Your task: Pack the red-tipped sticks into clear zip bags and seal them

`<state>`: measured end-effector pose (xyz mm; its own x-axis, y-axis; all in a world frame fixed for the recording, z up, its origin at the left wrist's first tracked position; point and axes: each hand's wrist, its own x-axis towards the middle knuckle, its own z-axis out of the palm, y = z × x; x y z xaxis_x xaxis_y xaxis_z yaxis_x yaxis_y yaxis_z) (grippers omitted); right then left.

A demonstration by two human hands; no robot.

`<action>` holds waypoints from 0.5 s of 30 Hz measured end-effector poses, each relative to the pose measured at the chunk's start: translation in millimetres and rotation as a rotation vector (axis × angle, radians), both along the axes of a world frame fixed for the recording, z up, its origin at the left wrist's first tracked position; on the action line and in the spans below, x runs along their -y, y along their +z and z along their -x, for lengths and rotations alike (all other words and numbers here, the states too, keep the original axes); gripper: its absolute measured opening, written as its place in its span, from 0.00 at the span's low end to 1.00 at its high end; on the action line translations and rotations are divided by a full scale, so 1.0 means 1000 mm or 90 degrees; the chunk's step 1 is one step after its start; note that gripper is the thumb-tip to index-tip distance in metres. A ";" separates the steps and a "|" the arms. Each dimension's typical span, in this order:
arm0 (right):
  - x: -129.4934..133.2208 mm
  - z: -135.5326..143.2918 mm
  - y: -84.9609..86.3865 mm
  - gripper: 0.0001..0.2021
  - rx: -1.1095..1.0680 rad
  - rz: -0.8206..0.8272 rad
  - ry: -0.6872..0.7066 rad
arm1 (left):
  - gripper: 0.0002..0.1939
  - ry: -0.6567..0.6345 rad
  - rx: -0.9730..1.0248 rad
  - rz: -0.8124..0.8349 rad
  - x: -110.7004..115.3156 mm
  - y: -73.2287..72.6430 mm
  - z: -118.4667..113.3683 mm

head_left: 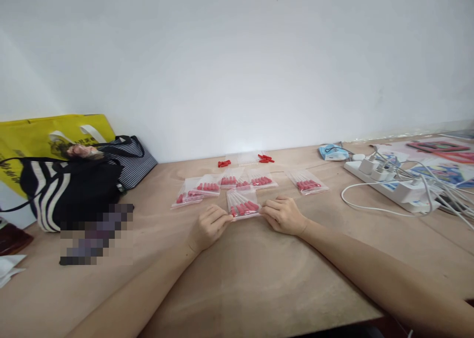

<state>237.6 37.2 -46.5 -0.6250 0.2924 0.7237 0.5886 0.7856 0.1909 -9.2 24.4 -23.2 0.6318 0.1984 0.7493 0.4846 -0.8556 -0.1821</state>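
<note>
Between my hands lies a clear zip bag holding several white sticks with red ends. My left hand pinches its near left corner, thumb and fingertips together. At the near right corner, my right hand closes its curled fingers on the bag's edge. Just beyond are more filled bags: an overlapping pair to the left, a few in the middle, and a single bag apart on the right. Loose red pieces and another small red pile lie near the wall.
A white power strip with plugs and tangled cables occupies the right side. Near the wall is a blue packet. Black bag, striped bag and yellow bag stand at left. The table's front edge shows below.
</note>
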 end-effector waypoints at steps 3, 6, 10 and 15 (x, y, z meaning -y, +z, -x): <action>0.003 0.000 0.001 0.10 -0.024 0.012 -0.013 | 0.10 0.073 0.099 0.263 0.005 0.001 -0.001; 0.007 0.001 0.003 0.10 -0.055 0.026 -0.021 | 0.22 0.094 0.243 0.621 0.005 0.000 -0.005; 0.015 0.009 0.006 0.09 -0.018 0.058 0.058 | 0.20 0.030 0.393 0.923 0.002 -0.003 -0.013; 0.011 0.005 0.013 0.12 -0.016 0.150 0.087 | 0.18 -0.007 0.389 0.987 0.010 0.000 -0.009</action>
